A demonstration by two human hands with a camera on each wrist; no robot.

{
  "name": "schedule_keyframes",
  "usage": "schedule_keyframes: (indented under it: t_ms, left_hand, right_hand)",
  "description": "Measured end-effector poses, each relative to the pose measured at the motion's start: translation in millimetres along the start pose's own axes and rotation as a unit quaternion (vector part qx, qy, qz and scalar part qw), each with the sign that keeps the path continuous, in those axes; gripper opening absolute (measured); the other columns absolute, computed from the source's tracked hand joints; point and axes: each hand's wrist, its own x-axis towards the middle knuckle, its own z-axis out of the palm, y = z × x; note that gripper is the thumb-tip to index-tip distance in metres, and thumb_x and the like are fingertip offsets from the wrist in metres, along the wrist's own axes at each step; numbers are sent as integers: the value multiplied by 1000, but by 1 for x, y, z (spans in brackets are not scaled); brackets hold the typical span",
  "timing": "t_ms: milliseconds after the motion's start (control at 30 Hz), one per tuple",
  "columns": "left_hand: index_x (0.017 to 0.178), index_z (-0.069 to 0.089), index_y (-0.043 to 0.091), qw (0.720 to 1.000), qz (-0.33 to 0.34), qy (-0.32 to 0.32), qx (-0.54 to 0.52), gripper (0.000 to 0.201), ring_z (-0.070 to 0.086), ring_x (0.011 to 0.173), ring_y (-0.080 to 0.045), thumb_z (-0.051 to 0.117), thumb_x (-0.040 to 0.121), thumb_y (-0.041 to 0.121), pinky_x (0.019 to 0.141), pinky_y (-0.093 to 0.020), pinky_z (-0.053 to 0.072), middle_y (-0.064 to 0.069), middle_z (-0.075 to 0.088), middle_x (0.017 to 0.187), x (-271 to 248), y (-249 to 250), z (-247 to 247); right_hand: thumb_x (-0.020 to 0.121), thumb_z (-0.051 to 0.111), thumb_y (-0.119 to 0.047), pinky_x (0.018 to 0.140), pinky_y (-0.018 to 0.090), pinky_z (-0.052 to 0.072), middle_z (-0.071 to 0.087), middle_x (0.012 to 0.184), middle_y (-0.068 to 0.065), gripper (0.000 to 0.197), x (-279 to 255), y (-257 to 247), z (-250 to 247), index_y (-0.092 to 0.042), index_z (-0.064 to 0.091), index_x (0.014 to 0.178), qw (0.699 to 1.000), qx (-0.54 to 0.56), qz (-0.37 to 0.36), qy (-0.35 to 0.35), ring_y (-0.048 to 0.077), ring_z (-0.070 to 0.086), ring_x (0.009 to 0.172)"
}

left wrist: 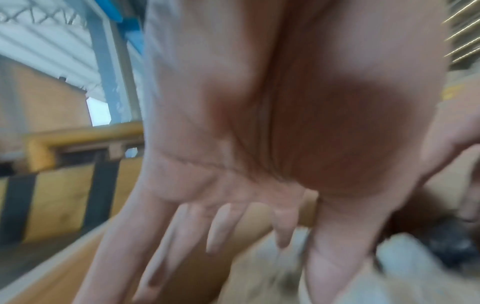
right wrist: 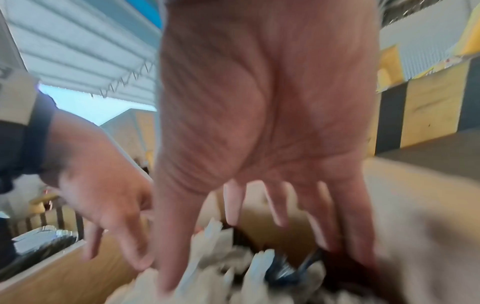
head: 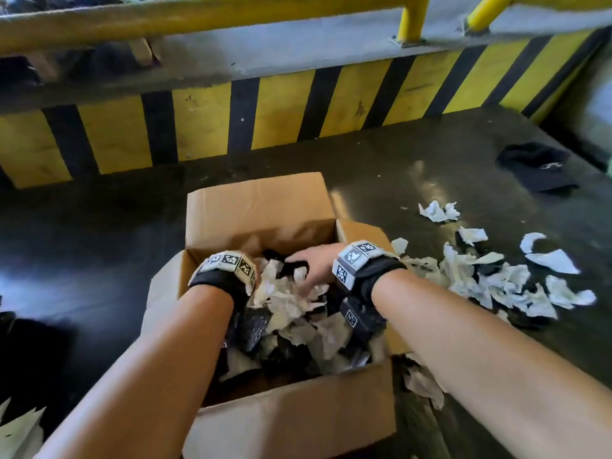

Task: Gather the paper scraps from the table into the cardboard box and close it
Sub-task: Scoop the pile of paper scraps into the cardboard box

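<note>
Now both hands [head: 314,260] (fingers spread) reach into the cardboard box [head: 291,422]

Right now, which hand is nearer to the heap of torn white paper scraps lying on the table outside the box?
Right. The right hand is in the brown cardboard box by its right wall, the side facing the heap of torn white paper scraps. The left hand is by the box's left wall.

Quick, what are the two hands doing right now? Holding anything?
Left hand: open, fingers spread over the paper scraps in the cardboard box, holding nothing.
Right hand: open, fingers spread, holding nothing.
</note>
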Motion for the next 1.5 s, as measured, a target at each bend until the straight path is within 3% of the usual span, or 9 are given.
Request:
schedule_keyframes:
  t_ms: [167, 433, 600, 733, 833, 1067, 1167, 1300, 1500]
  left_hand:
    - [133, 59, 21, 990, 75, 119, -17, 48, 58, 123, -32, 55, 87, 35, 101, -40, 49, -9, 60, 136, -24, 88, -59]
    - [149, 41, 22, 963, 226, 96, -111, 65, 49, 133, -29, 65, 92, 41, 106, -37, 43, -8, 49, 146, -69, 297, -51]
    - [153, 18, 38, 983, 153, 45, -89, 106, 39, 139, -44, 77, 70, 66, 108, -57, 42, -15, 31, 155, -38, 375, -1]
    - [157, -3, 42, 992, 89, -2, -85, 129, 3, 147, -56, 82, 63, 68, 113, -70, 25, -16, -12, 165, -16, 398, 31]
    - [156, -9, 44, 994, 51, -16, -100, 137, -10, 144, -61, 86, 59, 65, 112, -76, 16, -15, -25, 162, -2, 403, 43]
    - [151, -18, 51, 985, 4, -91, -145, 152, -13, 143, -61, 92, 47, 63, 110, -80, 10, -15, -45, 152, 39, 410, 80]
    - [150, -16, 53, 982, -5, -127, -141, 148, -18, 141, -63, 94, 53, 53, 108, -80, 16, -13, -43, 154, 46, 417, 95]
    - [150, -15, 54, 982, -2, -144, -122, 143, -19, 141, -63, 96, 62, 36, 104, -80, 24, -13, -41, 155, 50, 435, 108]
    - [142, 28, 41, 990, 44, -70, -114, 81, 9, 140, -59, 76, 85, 11, 108, -70, 34, -14, 0, 156, 59, 449, 113]
  right_hand:
    - [87, 70, -35, 89, 29, 42, 61, 130, 2, 53, -84, 72, -40, -29, 54, 137, 981, 75, 37, 178, 22, 56, 119]
    - [85, 70, -31, 99, 38, 47, 51, 141, 11, 69, -186, 255, -6, -19, 41, 146, 956, 75, 232, 165, 33, 55, 122]
    - [55, 81, -58, 104, 50, 45, 35, 148, 15, 118, -203, 339, 42, -39, 15, 151, 948, 94, 279, 122, 42, 48, 128]
    - [49, 89, -59, 113, 64, 26, -4, 165, 10, 140, -197, 372, 74, -51, -8, 151, 950, 105, 281, 84, 52, 9, 147]
    - [46, 91, -62, 109, 74, 18, -22, 164, 6, 146, -181, 386, 87, -57, -13, 148, 952, 130, 269, 62, 59, -10, 144]
    - [51, 95, -52, 108, 59, 37, -41, 156, 5, 145, -130, 413, 104, -60, -14, 147, 961, 173, 214, 12, 52, 11, 147]
    - [45, 93, -61, 109, 62, 36, -41, 156, 4, 146, -116, 415, 110, -62, -15, 144, 969, 153, 192, -20, 56, 10, 146]
    - [42, 89, -68, 106, 78, 23, -36, 159, 2, 150, -105, 412, 125, -59, -19, 145, 975, 100, 194, -38, 60, -22, 140]
    - [56, 94, -48, 110, 73, 24, -17, 163, 3, 133, -100, 413, 146, -49, 0, 150, 977, 62, 203, 24, 53, -15, 146]
